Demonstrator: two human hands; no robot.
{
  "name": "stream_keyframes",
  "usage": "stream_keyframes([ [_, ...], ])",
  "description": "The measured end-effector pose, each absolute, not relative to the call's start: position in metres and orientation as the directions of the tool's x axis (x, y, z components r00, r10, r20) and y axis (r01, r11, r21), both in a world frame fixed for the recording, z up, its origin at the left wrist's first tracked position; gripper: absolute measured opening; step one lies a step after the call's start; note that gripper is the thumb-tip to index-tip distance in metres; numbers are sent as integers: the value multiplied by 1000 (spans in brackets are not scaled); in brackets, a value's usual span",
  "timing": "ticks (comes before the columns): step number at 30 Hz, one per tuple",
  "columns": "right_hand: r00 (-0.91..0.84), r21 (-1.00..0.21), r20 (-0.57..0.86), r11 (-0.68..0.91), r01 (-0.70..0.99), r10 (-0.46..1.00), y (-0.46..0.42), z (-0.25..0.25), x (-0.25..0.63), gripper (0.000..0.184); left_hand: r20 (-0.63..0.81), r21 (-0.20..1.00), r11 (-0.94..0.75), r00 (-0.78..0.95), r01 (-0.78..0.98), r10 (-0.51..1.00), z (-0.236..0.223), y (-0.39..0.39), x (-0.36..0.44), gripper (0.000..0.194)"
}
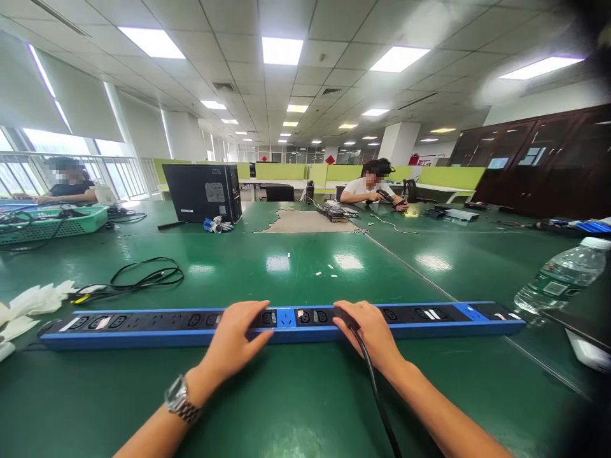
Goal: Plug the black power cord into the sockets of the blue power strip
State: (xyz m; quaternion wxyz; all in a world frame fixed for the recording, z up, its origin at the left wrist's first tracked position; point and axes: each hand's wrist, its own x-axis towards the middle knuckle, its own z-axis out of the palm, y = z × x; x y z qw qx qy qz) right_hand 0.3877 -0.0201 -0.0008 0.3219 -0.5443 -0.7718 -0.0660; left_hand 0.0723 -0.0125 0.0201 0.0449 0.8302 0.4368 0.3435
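A long power strip (143, 339), blue with a black socket face, lies across the table in front of me. My left hand (233, 334), with a metal watch on its wrist, grips the strip left of its middle blue socket, thumb along the front side and fingers at the far edge. Right of that socket, my right hand (367, 327) is closed around a black plug at the socket face. Its black cord (375, 388) runs down toward me. The fingers mostly hide the plug, so I cannot tell whether it is seated.
A coiled black cable (147, 277) lies at left, near white gloves (35, 302). A water bottle (563, 277) stands tilted-looking at right. Farther back are a black computer case (203, 194), a green basket (81, 221) and two people seated at the table.
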Motion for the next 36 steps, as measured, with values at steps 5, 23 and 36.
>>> stream_keyframes([
  [5,-122,-175,637,297,939,761,-22,-31,400,58,501,328,-737,552,592,666,31,-23,156,42],
  [23,-67,-134,584,177,975,809,-25,-40,399,60,626,359,-734,435,576,647,66,13,213,32],
  [36,-36,-161,549,147,976,835,-25,-43,399,63,394,683,-515,331,519,857,25,14,108,32],
])
